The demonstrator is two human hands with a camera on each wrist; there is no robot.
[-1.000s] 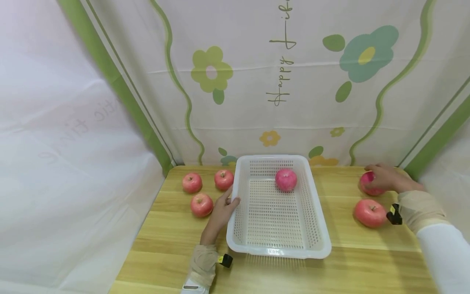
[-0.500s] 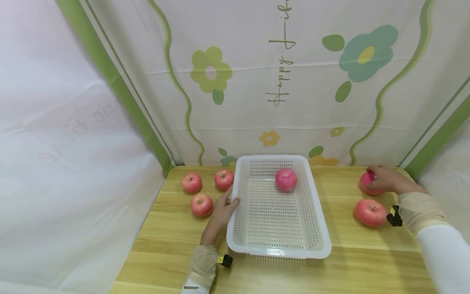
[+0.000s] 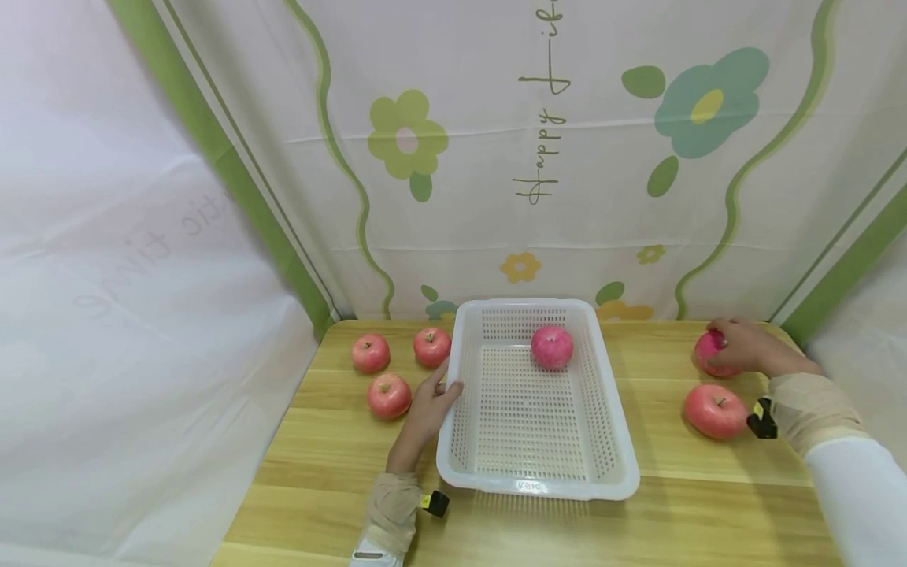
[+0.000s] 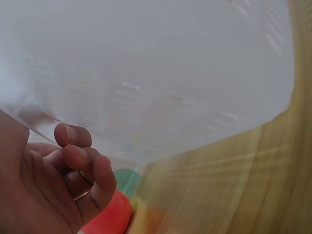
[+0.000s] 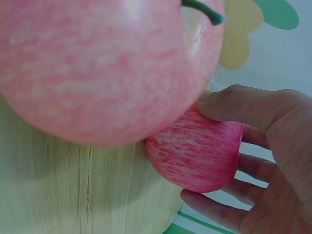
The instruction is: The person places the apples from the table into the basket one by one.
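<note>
The right hand (image 3: 747, 346) is still keeping its fingers (image 5: 219, 210) round an apple (image 5: 200, 153). So the basket (image 3: 530, 429), pinched by the left hand (image 3: 429, 403), is carrying only one other apple (image 3: 552, 347).

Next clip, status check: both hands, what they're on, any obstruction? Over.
Left hand gripping white basket by its rim. Right hand gripping deep-pink apple, far right. Paler apple just nearer, possibly crowding that hand.
</note>
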